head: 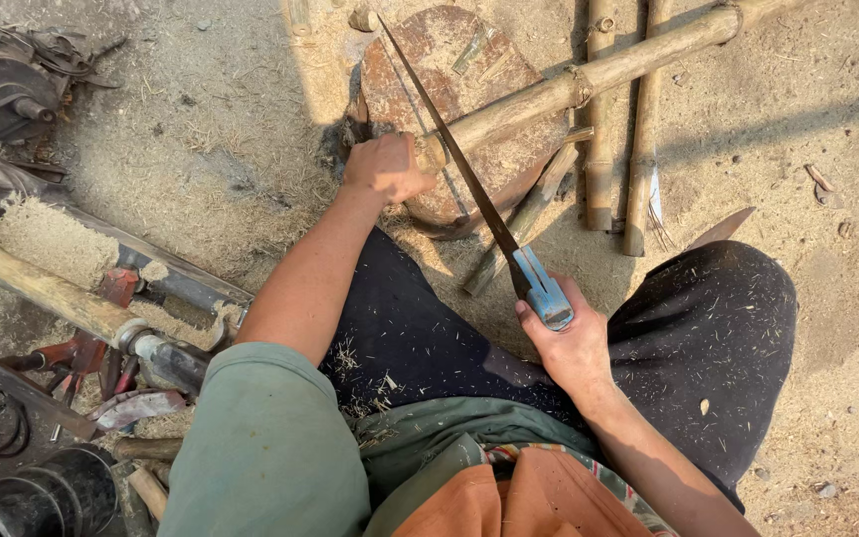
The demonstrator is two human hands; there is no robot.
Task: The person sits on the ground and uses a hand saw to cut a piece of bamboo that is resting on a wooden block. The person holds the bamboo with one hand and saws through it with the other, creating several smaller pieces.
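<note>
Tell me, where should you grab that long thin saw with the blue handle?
Grab the long thin saw by its blue handle, coming from the near end, as the right hand does. The handle is thick and blunt; the blade is narrow and toothed, lying across the long bamboo pole that the left hand steadies.

This is an open-air woodworking yard: sandy ground strewn with pale sawdust and shavings (201, 189), a round wooden chopping block (429, 89), cut bamboo poles (638, 129), and a rusty metal lathe-like machine heaped with sawdust (82, 288).
</note>
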